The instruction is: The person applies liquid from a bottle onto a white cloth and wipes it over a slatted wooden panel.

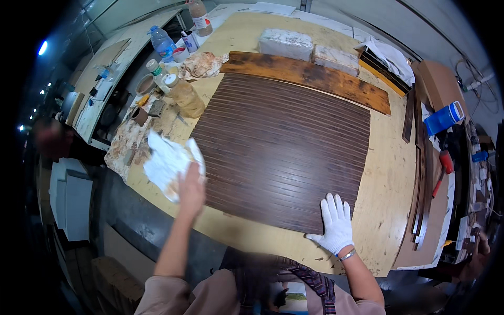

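A dark brown wooden panel with narrow parallel grooves (278, 152) lies flat on the pale worktable. My left hand (192, 190), bare and slightly blurred, is closed on a crumpled white cloth (167, 160) with brownish stains. The cloth is at the panel's left edge; whether it touches the wood I cannot tell. In a white knitted glove, my right hand (336, 224) rests flat with fingers spread over the panel's near right corner. Along the panel's far edge lies a brown board with dark blotches (310, 79).
White wrapped blocks (286, 44) sit behind the board. At the left stand a jar of tan stuff (185, 100), bottles and a crumpled stained rag (203, 65). To the right are long dark strips (420, 184), a red mallet (445, 164) and a blue jug (443, 118).
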The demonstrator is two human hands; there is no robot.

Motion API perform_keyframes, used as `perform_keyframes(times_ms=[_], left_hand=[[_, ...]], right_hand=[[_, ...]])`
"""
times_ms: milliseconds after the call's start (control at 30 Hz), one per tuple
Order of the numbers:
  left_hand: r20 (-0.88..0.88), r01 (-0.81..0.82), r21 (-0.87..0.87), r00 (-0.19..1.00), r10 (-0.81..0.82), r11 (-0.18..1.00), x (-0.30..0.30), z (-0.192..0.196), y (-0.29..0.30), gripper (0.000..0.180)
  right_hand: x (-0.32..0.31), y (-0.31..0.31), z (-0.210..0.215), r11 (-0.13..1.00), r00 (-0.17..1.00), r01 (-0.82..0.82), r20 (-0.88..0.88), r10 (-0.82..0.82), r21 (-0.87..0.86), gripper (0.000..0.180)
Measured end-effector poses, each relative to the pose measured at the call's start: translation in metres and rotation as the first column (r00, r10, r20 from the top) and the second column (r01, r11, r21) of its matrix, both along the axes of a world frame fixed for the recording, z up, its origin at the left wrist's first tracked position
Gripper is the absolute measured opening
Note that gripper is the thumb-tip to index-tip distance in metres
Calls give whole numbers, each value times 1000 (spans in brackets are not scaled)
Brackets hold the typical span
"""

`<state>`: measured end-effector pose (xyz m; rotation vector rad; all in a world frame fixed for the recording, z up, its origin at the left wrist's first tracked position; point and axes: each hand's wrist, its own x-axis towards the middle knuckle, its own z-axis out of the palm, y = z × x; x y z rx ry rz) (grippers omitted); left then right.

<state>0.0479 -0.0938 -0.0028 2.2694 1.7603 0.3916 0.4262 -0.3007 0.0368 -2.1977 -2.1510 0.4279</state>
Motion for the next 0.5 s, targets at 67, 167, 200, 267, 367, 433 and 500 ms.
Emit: perform_keyframes(times_ms=[67,167,200,267,367,433,500], left_hand=[[6,244,8,970,-244,970,36,-7,-45,56],[-153,342,-2,929,-338,940,36,8,-52,58],[-226,326,36,923,-310,945,19,6,-34,59],[-214,85,15,973,-80,996,-3,14,-2,54],[-67,102,112,993,-95,988,26,-17,-12,51],[-25,293,136,956,-293,946,83,-20,-46,51],[-56,399,111,917,-395,910,101,-13,-54,51]], right_hand=[[0,0,-2,1000,1000,14,0,-14,10,115],[-1,-1,-2,1000,1000,21,-4,-21,14,117],[-1,-1,-2,1000,1000,25,-5,-25,14,117],[-1,-2,-3,1000,1000,7,4,-7,18,113],[-3,-2,-1,1000,1000,4,15,-4,15,112],[-4,-1,0,1000,1000,3,18,-4,17,112],[-2,-2,0,1000,1000,4,23,-4,18,112]])
